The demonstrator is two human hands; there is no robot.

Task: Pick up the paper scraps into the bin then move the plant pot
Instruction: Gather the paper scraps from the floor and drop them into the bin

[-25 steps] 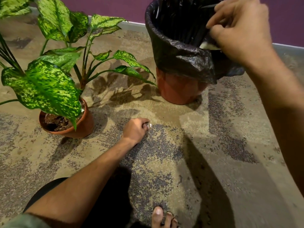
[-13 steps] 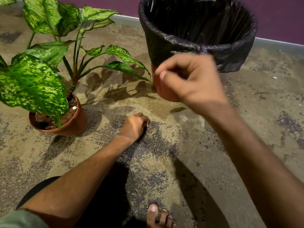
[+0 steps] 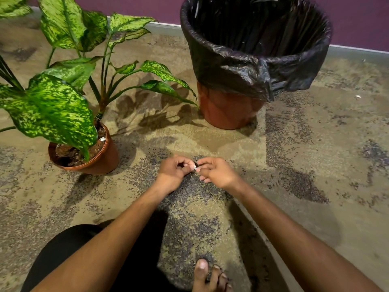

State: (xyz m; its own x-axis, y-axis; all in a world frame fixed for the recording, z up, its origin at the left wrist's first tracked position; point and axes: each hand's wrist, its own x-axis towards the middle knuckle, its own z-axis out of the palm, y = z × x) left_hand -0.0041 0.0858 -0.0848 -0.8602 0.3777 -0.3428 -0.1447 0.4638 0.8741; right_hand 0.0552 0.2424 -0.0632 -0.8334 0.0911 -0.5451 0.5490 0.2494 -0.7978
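Note:
A small white paper scrap (image 3: 195, 166) sits between my two hands, low over the carpet in the middle of the view. My left hand (image 3: 174, 172) and my right hand (image 3: 216, 171) both pinch it with curled fingers. The bin (image 3: 229, 106), terracotta with a black liner (image 3: 231, 60), stands behind the hands at the upper right. The plant pot (image 3: 103, 157), terracotta with a spotted green plant (image 3: 52, 106), stands to the left. A white scrap (image 3: 102, 139) lies on its soil. Another tiny scrap (image 3: 358, 96) lies on the carpet far right.
A purple wall (image 3: 357, 17) with a grey skirting board runs along the back. My bare foot (image 3: 208, 275) and black-clad knee (image 3: 69, 249) are at the bottom of the view. Mottled tan carpet (image 3: 315, 165) spreads to the right of the bin.
My right hand left the bin and came down to meet my left hand over the carpet. Both now pinch the scrap that the left hand held alone.

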